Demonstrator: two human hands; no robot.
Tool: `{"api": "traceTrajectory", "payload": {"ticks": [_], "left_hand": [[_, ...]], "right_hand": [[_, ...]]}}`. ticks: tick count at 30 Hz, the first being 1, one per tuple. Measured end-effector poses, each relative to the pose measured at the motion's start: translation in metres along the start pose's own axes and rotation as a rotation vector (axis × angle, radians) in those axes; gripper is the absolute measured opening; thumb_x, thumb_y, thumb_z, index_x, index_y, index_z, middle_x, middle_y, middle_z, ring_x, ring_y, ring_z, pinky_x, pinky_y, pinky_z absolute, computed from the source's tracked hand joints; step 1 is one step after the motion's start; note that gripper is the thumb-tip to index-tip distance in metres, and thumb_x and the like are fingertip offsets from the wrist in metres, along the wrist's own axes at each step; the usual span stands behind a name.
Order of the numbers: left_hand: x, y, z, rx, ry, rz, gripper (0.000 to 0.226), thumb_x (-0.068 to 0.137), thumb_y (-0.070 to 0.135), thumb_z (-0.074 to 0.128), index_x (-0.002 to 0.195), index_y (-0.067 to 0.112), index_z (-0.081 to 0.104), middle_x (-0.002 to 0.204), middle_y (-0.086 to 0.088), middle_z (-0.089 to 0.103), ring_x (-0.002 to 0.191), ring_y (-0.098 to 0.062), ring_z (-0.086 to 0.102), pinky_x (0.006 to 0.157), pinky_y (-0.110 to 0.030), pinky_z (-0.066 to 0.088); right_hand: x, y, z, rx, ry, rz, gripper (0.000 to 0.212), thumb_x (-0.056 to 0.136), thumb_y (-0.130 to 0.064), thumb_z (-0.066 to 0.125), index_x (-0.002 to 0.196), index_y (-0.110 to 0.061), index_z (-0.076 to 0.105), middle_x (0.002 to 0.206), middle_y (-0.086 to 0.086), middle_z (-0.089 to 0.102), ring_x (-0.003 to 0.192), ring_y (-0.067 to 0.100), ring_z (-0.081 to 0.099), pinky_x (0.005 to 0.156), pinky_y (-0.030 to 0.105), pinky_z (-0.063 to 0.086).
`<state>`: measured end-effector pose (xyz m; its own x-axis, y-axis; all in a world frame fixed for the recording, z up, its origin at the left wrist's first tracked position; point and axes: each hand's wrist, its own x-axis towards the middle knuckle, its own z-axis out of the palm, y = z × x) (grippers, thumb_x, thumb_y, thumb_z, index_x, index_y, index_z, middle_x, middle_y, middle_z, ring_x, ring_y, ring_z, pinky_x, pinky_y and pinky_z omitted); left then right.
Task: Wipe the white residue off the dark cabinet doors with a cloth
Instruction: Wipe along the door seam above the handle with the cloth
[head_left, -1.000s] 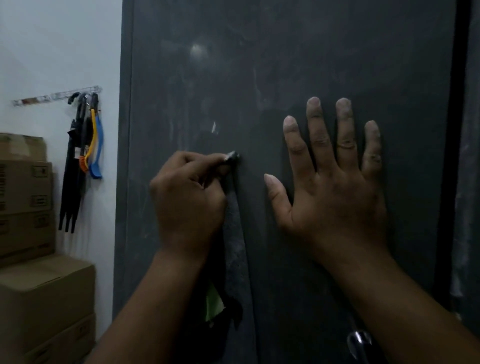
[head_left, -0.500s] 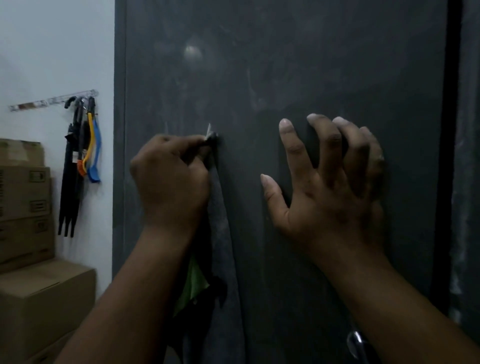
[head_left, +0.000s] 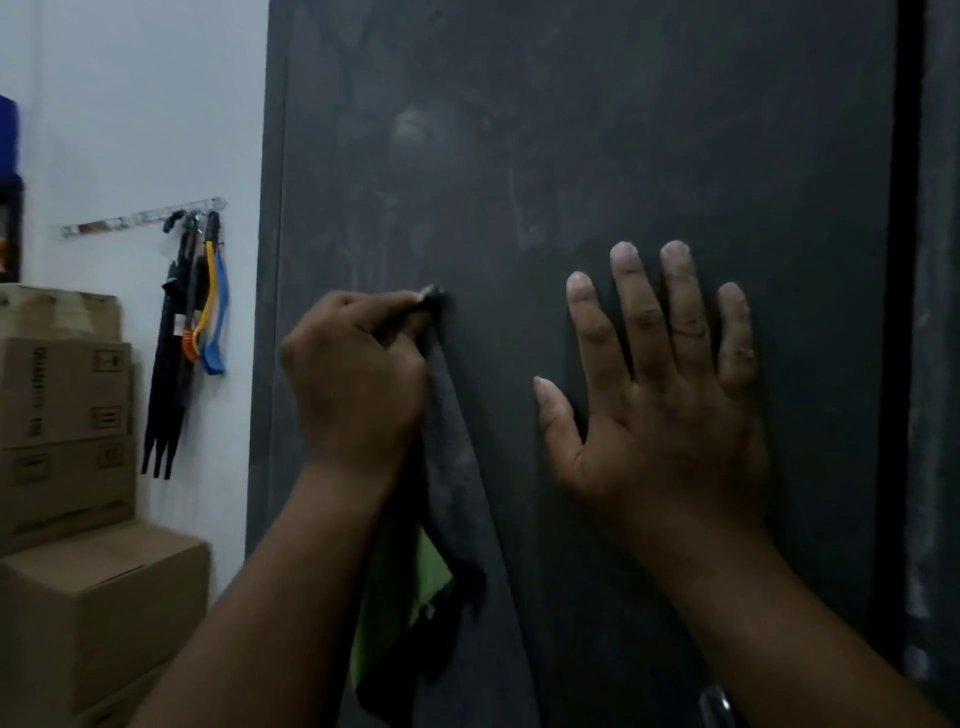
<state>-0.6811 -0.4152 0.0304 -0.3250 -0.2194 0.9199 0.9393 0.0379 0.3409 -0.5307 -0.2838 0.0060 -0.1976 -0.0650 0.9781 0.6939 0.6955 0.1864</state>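
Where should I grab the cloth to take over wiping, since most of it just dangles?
Grip the cloth at its bunched top corner, where the left hand pinches it against the cabinet door. Come from the right; the rest hangs limp below.

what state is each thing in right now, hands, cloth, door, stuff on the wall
left hand: curled, pinching the cloth against the door
right hand: flat on the door, fingers straight and spread
cloth: dark, hanging down from the left hand
cabinet door: closed, whitish smears above the hands
brushes: hanging from a wall rail
cardboard boxes: stacked, closed
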Motion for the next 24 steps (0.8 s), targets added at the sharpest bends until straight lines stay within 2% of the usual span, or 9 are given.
{"api": "traceTrajectory", "payload": {"ticks": [2, 4, 6, 9, 12, 14, 18, 21, 24], "left_hand": [[0.017, -0.002, 0.001, 0.025, 0.054, -0.043, 0.018, 0.089, 0.022, 0.078, 0.107, 0.021, 0.083, 0.097, -0.002, 0.079, 0.087, -0.013, 0.072, 0.082, -0.018, 0.049], [0.029, 0.002, 0.004, 0.029, 0.069, -0.048, 0.018, 0.091, 0.025, 0.077, 0.107, 0.021, 0.083, 0.098, -0.004, 0.08, 0.089, -0.014, 0.072, 0.085, -0.022, 0.051], [0.033, 0.012, 0.01, 0.012, 0.043, -0.008, 0.017, 0.091, 0.023, 0.077, 0.106, 0.021, 0.083, 0.097, -0.003, 0.079, 0.089, -0.015, 0.072, 0.084, -0.018, 0.049], [0.021, 0.029, 0.019, -0.026, 0.002, 0.096, 0.018, 0.088, 0.013, 0.077, 0.101, 0.022, 0.084, 0.09, 0.003, 0.074, 0.078, -0.008, 0.065, 0.073, 0.001, 0.037], [0.006, 0.033, 0.021, -0.042, -0.027, 0.136, 0.02, 0.086, 0.008, 0.076, 0.1, 0.021, 0.084, 0.086, 0.008, 0.068, 0.074, -0.005, 0.061, 0.071, 0.001, 0.036], [0.014, 0.032, 0.02, -0.039, -0.014, 0.102, 0.02, 0.087, 0.011, 0.076, 0.102, 0.022, 0.084, 0.09, 0.003, 0.075, 0.079, -0.01, 0.067, 0.073, 0.0, 0.037], [0.044, 0.037, 0.025, -0.009, 0.019, 0.073, 0.02, 0.089, 0.02, 0.074, 0.106, 0.024, 0.083, 0.098, -0.001, 0.079, 0.088, -0.013, 0.072, 0.079, -0.014, 0.044], [0.031, 0.049, 0.03, -0.034, -0.033, 0.185, 0.022, 0.087, 0.011, 0.075, 0.102, 0.022, 0.084, 0.09, 0.003, 0.073, 0.077, -0.009, 0.064, 0.07, 0.0, 0.036], [0.013, 0.045, 0.028, -0.059, -0.095, 0.239, 0.021, 0.086, 0.006, 0.078, 0.099, 0.021, 0.084, 0.086, 0.003, 0.07, 0.073, -0.006, 0.061, 0.067, -0.001, 0.038]], "right_hand": [[0.0, 0.0, 0.0, 0.0, -0.004, 0.0, 0.075, 0.099, -0.055, 0.042, 0.162, -0.015, 0.027, 0.171, 0.014, 0.014, 0.159, 0.037, 0.006, 0.125, 0.061, 0.007], [0.0, -0.001, 0.0, 0.001, -0.003, 0.004, 0.075, 0.099, -0.054, 0.041, 0.162, -0.015, 0.027, 0.171, 0.015, 0.013, 0.159, 0.037, 0.006, 0.125, 0.061, 0.007], [0.0, -0.003, 0.0, -0.005, -0.007, 0.011, 0.075, 0.1, -0.054, 0.04, 0.162, -0.015, 0.025, 0.171, 0.014, 0.011, 0.159, 0.037, 0.004, 0.125, 0.061, 0.005], [0.0, -0.004, 0.0, -0.005, -0.014, 0.015, 0.076, 0.1, -0.054, 0.04, 0.163, -0.015, 0.024, 0.172, 0.013, 0.009, 0.159, 0.036, 0.003, 0.125, 0.061, 0.004], [-0.001, -0.003, 0.0, -0.002, -0.011, 0.015, 0.076, 0.099, -0.054, 0.04, 0.163, -0.015, 0.024, 0.172, 0.013, 0.01, 0.159, 0.036, 0.003, 0.125, 0.062, 0.006], [-0.001, -0.003, 0.001, 0.002, -0.001, 0.017, 0.075, 0.1, -0.054, 0.04, 0.162, -0.015, 0.026, 0.172, 0.014, 0.012, 0.159, 0.037, 0.004, 0.125, 0.062, 0.007], [0.0, -0.004, -0.001, 0.017, 0.001, 0.014, 0.074, 0.1, -0.053, 0.041, 0.162, -0.015, 0.028, 0.171, 0.014, 0.013, 0.159, 0.036, 0.005, 0.125, 0.062, 0.007], [-0.001, -0.002, 0.0, 0.009, -0.008, 0.013, 0.074, 0.101, -0.054, 0.037, 0.162, -0.015, 0.027, 0.172, 0.014, 0.011, 0.159, 0.036, 0.004, 0.125, 0.061, 0.006], [-0.001, -0.002, 0.002, 0.024, 0.003, 0.01, 0.072, 0.101, -0.053, 0.038, 0.162, -0.015, 0.027, 0.172, 0.014, 0.011, 0.159, 0.036, 0.004, 0.125, 0.061, 0.006]]}}
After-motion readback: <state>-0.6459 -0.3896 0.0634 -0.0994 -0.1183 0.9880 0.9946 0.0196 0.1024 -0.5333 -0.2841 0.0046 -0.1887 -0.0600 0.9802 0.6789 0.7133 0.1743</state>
